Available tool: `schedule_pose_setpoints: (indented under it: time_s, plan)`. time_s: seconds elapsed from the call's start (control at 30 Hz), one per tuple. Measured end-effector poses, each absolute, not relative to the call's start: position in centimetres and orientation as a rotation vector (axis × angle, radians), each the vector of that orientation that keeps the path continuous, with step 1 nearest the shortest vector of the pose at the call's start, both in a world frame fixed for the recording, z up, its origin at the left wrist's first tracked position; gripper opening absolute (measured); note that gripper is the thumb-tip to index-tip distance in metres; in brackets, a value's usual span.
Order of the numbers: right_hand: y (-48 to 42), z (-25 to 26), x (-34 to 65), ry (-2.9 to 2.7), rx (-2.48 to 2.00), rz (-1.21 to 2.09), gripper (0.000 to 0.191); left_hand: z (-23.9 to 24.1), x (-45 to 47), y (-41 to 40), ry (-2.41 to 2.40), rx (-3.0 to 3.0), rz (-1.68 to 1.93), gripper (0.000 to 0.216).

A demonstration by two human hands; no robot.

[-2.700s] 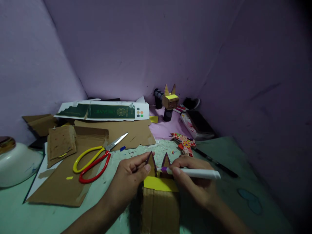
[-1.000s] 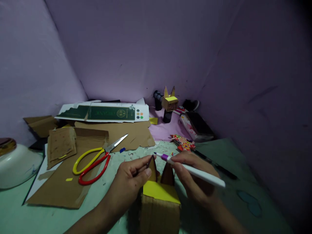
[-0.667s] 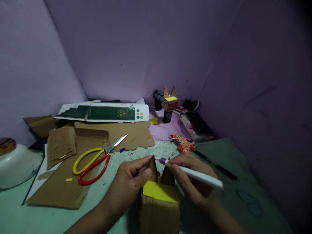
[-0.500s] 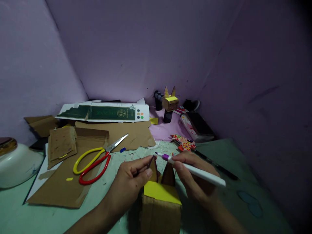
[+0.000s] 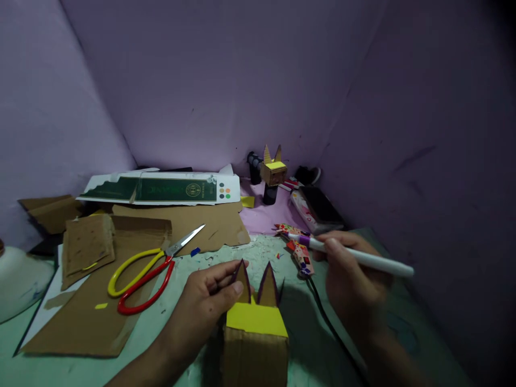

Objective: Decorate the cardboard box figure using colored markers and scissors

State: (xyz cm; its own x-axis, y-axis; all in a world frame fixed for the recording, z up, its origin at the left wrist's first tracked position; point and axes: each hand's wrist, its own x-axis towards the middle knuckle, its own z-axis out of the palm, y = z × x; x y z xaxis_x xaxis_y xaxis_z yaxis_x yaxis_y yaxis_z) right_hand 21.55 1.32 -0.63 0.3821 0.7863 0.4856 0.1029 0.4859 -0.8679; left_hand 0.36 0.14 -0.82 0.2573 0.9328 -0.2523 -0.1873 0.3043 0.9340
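A: What was cut off or hidden on your head view?
B: Bottom edge cropped the cardboard box (image 5: 256, 357), so I got its upper part only. The frame's left edge cut the white rounded object (image 5: 20, 282). A dark sliver (image 5: 281, 290) sat beside the right ear (image 5: 267, 287); I couldn't tell if it was shadow or card.
A: Marker tip?
B: Hard to make out. The marker (image 5: 374, 262) pointed left, its tip end lost against the patterned object (image 5: 302, 259). Couldn't tell if they touched. The right forearm faded into the dark, blurred.
A: Left hand?
B: My left hand (image 5: 217, 295) was nearly closed, pinching the left ear (image 5: 242, 285), thumb in front, other fingers partly hidden behind.
A: Right hand?
B: My right hand (image 5: 355, 269) was closed around the marker by its purple band, well apart from the box. Lower fingers were hidden.
A: Box position?
B: Bottom centre, near me, between both hands, ears upright behind its yellow strip (image 5: 257, 320). Scissors (image 5: 168, 259) lay left of it with blades apart or together, couldn't tell.
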Motion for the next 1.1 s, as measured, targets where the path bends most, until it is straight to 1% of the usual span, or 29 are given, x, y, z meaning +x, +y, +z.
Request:
schedule_pose_setpoints:
  time_s: [0.1,0.23,0.43,0.53,0.6,0.7,0.8,0.87,0.9,0.97,1.0,1.03,1.1]
  plan:
    - [1.7,-0.1,22.5,-1.080,-0.952,0.671,0.017,-0.7,0.3,0.2,1.041,0.948,0.938,0.035]
    - [1.6,-0.4,23.2,-1.194,-0.996,0.765,0.018,-0.8,0.2,0.1,1.115,1.011,0.933,0.033]
    - [1.2,-1.3,22.8,-1.312,-1.070,0.777,0.025,-0.8,0.3,0.1,1.083,0.934,0.800,0.052]
    - [1.1,-1.5,22.0,-1.209,-1.031,0.766,0.022,-0.8,0.5,0.2,1.076,0.908,0.785,0.050]
    - [1.2,-1.6,21.5,-1.117,-1.047,0.779,0.025,-0.9,0.5,0.2,1.054,0.895,0.792,0.048]
    - [1.5,-1.7,21.3,-1.104,-1.104,0.997,0.044,-0.9,0.4,0.3,1.027,0.871,0.816,0.045]
    - [1.5,-1.5,21.6,-1.269,-1.051,1.375,0.077,-0.7,0.2,0.4,1.005,0.880,0.819,0.040]
    - [1.1,-1.1,21.9,-1.421,-1.075,1.519,0.100,-0.5,0.0,0.6,0.998,0.889,0.803,0.037]
    - [0.9,-0.8,22.0,-1.504,-1.108,1.549,0.107,-0.4,0.0,0.6,0.998,0.882,0.795,0.036]
    - [0.3,-0.3,22.0,-1.658,-1.170,1.549,0.115,-0.2,-0.3,0.8,0.997,0.863,0.787,0.038]
    - [0.1,-0.1,22.0,-1.715,-1.178,1.541,0.115,-0.1,-0.5,0.8,0.993,0.857,0.782,0.039]
    - [-0.1,0.1,21.9,-1.754,-1.167,1.539,0.114,0.0,-0.8,0.9,0.982,0.868,0.775,0.043]
    - [-0.3,0.4,21.7,-1.798,-1.128,1.509,0.110,0.1,-1.5,1.0,0.929,0.944,0.732,0.057]
